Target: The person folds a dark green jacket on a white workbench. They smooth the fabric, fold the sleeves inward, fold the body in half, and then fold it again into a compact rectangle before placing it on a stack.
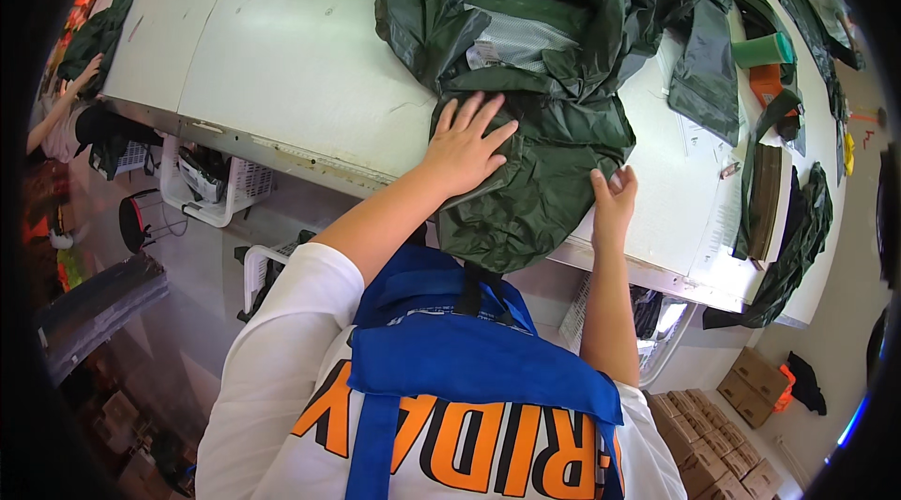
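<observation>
A dark green rain jacket (pixel 549 158) of thin, shiny cloth lies on the white table, its hood-like end hanging over the front edge towards me. Pale mesh lining (pixel 521 38) with a small white label shows in its opening. My left hand (pixel 466 145) rests flat on the cloth below that opening, fingers spread. At the right edge of the hood-like part, my right hand (pixel 615 198) is closed, thumb and fingers pinching the rim of the cloth. Some fingertips of the right hand are partly hidden.
To the right on the white table (pixel 282 40) lie a green roll (pixel 762 51), a stack of brown boards (pixel 768 204) and more dark green cloth (pixel 798 247). White baskets (pixel 221 183) stand under the table. Cardboard boxes (pixel 718 444) are piled at lower right. Another person's hand (pixel 91 71) is at far left.
</observation>
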Tool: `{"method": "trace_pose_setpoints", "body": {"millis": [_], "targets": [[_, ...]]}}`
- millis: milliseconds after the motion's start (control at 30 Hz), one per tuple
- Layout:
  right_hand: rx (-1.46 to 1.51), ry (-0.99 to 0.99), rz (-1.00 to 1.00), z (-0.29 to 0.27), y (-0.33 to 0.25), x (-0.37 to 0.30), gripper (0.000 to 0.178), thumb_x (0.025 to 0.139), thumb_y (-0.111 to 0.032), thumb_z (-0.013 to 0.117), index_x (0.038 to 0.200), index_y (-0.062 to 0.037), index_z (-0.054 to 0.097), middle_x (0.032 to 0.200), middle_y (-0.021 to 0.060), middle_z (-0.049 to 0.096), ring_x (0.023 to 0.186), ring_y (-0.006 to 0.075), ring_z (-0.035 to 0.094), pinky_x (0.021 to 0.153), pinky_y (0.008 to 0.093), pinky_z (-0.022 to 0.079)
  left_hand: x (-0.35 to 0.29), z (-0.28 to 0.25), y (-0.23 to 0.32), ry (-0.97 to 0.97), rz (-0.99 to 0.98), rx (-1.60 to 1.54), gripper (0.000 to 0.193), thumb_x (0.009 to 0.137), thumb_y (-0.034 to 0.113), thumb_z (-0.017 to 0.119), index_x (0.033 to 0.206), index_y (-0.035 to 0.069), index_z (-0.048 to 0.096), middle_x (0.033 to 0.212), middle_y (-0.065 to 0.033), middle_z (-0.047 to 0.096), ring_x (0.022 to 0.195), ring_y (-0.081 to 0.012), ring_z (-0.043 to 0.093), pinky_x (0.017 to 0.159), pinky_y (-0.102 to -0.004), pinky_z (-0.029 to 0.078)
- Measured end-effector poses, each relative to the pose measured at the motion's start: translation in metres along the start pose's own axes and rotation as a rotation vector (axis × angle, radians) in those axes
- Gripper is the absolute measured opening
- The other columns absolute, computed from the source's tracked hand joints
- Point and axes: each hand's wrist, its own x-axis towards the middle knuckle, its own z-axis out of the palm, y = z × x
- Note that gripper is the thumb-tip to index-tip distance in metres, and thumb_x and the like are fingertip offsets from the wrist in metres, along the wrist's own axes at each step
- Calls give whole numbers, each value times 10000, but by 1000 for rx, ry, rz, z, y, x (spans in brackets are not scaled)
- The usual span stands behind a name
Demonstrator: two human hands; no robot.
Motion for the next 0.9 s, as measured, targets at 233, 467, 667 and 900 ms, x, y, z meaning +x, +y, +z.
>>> {"method": "trace_pose_setpoints", "body": {"millis": [233, 467, 667, 900], "targets": [[117, -547, -153, 15, -67, -25, 486, 767, 43, 580, 1246, -25, 527, 1137, 144, 612, 1012, 329, 600, 901, 408, 487, -3, 6, 9, 14, -45, 36, 554, 878, 427, 569, 1392, 260, 449, 1512, -147, 280, 1397, -380, 212, 1146, -514, 108], [-1111, -624, -950, 46, -48, -47, 695, 742, -126, 649, 1400, -145, 428, 1489, 135, 326, 1400, 370, 229, 1117, 501, 235, -18, -25, -16, 72, -323, -1137, 484, 763, 4, 528, 1244, 16, 482, 1299, -175, 506, 1249, -327, 445, 1067, -420, 334], [-796, -933, -765, 36, -47, -37, 705, 765, -125, 630, 1423, -102, 377, 1484, 133, 331, 1406, 363, 228, 1101, 537, 260, -26, -14, 11, 25, 149, -190, 471, 888, 334, 584, 1321, 161, 516, 1424, -183, 414, 1366, -375, 303, 1120, -525, 207], [-1052, -888, -1201, -19, -46, -58, 797, 686, -78, 672, 1411, -272, 408, 1509, 5, 321, 1413, 249, 260, 1147, 496, 204, -49, -2, 21, -77, 51, -93, 558, 873, 422, 592, 1395, 285, 453, 1544, -204, 176, 1421, -452, 94, 1150, -518, 121]]}}
